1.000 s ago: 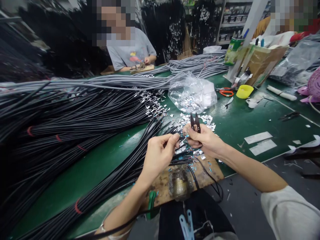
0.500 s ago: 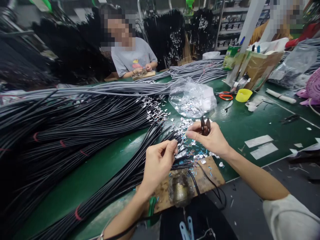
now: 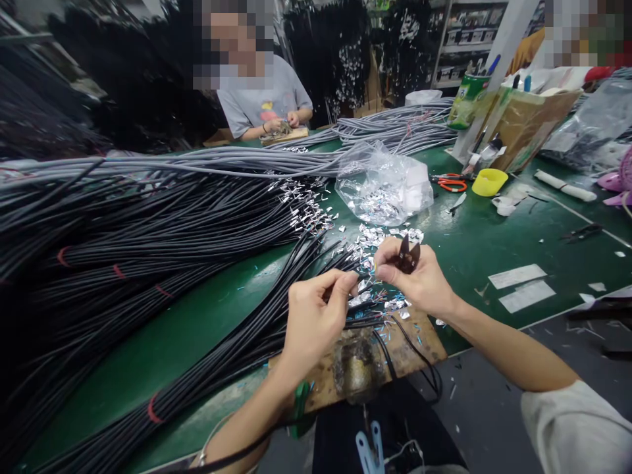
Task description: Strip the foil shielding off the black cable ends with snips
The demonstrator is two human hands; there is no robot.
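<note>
My left hand (image 3: 318, 313) pinches the end of a black cable (image 3: 362, 275), whose tip sticks out past the thumb. Close by on the right, my right hand (image 3: 409, 270) holds small dark cutters (image 3: 409, 254) in its palm, blades up, with thumb and forefinger pressed together near the cable's tip. Fine wires show faintly between the hands. Beneath them are loose foil scraps (image 3: 395, 305) and a wooden board (image 3: 422, 336) with a taped metal block (image 3: 358, 362). Bundled black cables (image 3: 217, 359) run off to the lower left.
Grey cables (image 3: 237, 158) cross the green table (image 3: 464, 250) behind a clear plastic bag (image 3: 382, 184). Orange-handled scissors (image 3: 451, 182), a yellow ring (image 3: 490, 182) and a cardboard box (image 3: 530, 125) are at the right. Across the table sits a person (image 3: 271, 99) in a grey shirt.
The view has shifted slightly. My right hand's cutters have tilted and closed up a little in the palm. The cable's tip now shows beyond my left thumb.
</note>
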